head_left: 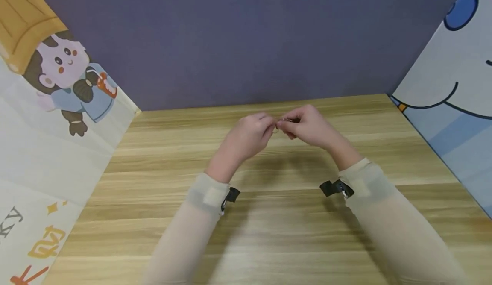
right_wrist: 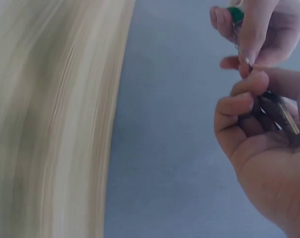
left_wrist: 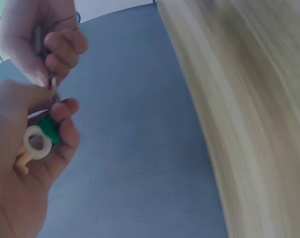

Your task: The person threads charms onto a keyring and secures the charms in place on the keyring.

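Both hands meet over the far part of the wooden table. My left hand (head_left: 250, 136) pinches a small metal key ring (left_wrist: 54, 88) between thumb and forefinger. Within its curled fingers sits the keychain's charm (left_wrist: 37, 143), with a pale ring, a green part and a peach end; a short chain (right_wrist: 236, 35) shows by the charm. The right hand (head_left: 310, 127) pinches the other side of the ring, fingertips right at the left hand's. Dark, flat metal keys (right_wrist: 276, 111) lie in its curled fingers, partly hidden by them.
The light wood-grain table (head_left: 269, 233) lies under both forearms. A dark blue-grey panel (head_left: 246, 41) stands along its far edge. Printed cartoon panels stand at the left (head_left: 77, 148) and right (head_left: 442, 118). Each wrist carries a small black camera.
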The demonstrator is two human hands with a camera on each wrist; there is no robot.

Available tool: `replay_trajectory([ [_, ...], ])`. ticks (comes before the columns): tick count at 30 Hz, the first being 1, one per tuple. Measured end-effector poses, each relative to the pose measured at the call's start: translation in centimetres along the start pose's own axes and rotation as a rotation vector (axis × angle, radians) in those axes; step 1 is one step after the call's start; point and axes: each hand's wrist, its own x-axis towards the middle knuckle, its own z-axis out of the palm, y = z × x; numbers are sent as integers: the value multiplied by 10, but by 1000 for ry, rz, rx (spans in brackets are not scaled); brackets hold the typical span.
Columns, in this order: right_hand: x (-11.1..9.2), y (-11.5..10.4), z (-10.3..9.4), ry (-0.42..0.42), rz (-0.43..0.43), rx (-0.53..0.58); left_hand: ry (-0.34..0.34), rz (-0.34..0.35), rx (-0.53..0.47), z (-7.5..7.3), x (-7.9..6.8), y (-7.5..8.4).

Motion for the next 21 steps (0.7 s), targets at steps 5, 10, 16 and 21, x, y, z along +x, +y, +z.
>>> replay_trajectory([
  [5,3,8,-10,-119,-14,-28,-155,-18,-146,-4,6,-7],
  [10,5,6,-16,-210,-59,-93,-210,21,-187,-7,7,-10],
  [16,9,3,-21,-283,-112,-171,-270,84,-107,-8,10,-8],
  [21,9,0,-24,-337,-131,-186,-327,84,-135,-13,13,-8],
])
